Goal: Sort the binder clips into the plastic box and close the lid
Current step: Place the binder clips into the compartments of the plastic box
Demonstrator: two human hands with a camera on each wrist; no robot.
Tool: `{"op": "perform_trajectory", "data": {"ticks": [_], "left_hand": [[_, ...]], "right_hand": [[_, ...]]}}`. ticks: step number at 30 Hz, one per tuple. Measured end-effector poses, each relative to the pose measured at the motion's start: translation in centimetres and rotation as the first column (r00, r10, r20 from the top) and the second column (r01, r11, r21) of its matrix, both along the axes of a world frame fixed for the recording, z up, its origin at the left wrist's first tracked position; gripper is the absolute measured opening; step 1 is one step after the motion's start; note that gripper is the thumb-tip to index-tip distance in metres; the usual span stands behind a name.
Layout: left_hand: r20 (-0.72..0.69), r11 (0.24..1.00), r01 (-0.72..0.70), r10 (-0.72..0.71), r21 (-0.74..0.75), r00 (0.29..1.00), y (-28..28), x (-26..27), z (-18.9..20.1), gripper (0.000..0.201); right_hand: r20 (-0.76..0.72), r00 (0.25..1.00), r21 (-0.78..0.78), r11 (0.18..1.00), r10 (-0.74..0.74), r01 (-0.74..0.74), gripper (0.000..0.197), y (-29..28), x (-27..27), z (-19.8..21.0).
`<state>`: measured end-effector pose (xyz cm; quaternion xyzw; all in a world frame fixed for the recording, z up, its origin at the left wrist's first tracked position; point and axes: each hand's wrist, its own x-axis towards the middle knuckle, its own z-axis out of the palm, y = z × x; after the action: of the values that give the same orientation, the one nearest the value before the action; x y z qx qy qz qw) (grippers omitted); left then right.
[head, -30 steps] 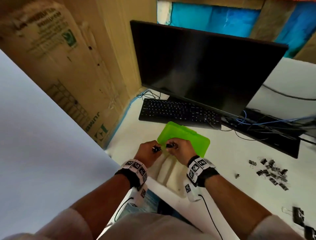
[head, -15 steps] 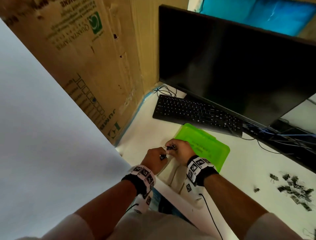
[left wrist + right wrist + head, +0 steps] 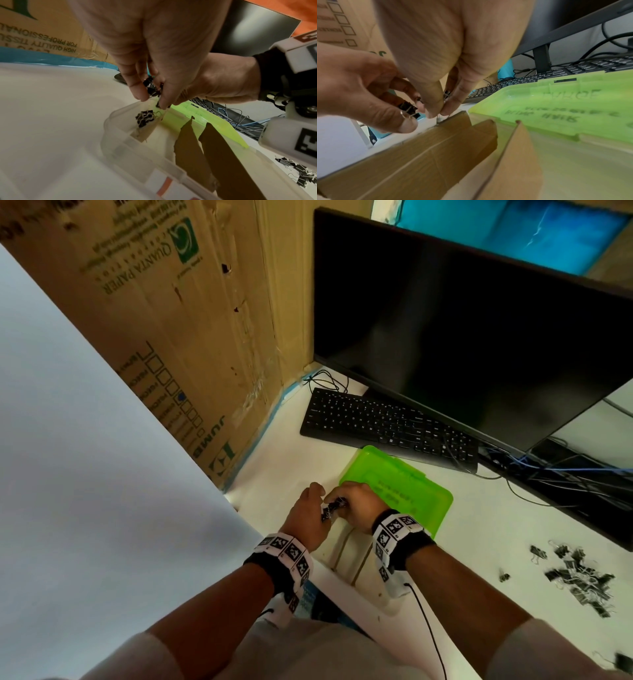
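While clips are pinched by both the left hand and right hand above the box (lid open), one could be dropped over its desk-edge wall.

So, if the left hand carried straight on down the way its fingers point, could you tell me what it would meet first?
Probably the small heap of binder clips in the end compartment of the clear plastic box, right below the left hand; depth is hard to judge.
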<state>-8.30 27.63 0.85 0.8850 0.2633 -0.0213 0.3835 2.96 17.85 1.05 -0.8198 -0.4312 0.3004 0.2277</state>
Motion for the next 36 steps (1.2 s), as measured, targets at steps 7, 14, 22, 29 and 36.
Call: {"op": "perform_trajectory", "data": {"ticks": [7, 14, 22, 29, 36], "left_hand": [[-0.003, 1.000, -0.008, 0.008, -0.002, 1.000, 0.3, -0.5, 0.0, 0.043], [-0.023, 0.998, -0.005, 0.004, -0.059, 1.000, 0.8, -1.3, -0.2, 0.051], [-0.070, 0.998, 0.049, -0.052, -0.037, 0.996, 1.2, -2.0, -0.3, 0.064], [0.046, 0.984, 0.169, -0.173, 0.063, 0.984, -0.1, -0.6, 0.8, 0.041], [0.081, 0.911, 0.409, -0.412, 0.055, 0.907, -8.0, 5.1, 0.1, 0.039]], "right_hand": [[-0.013, 0.995, 0.033, 0.994, 0.101, -0.100, 0.037, 0.2, -0.9, 0.3], [0.034, 0.985, 0.038, 0.985, 0.166, -0.168, 0.042, 0.3, -1.8, 0.5], [0.082, 0.979, -0.002, 0.982, 0.189, -0.189, 0.045, 0.2, -2.3, 0.0], [0.084, 0.996, 0.124, 0.991, 0.039, -0.049, 0.031, -2.4, -1.6, 0.5], [0.150, 0.969, 0.086, 0.979, -0.194, 0.183, 0.029, -12.8, 0.6, 0.6]]}}
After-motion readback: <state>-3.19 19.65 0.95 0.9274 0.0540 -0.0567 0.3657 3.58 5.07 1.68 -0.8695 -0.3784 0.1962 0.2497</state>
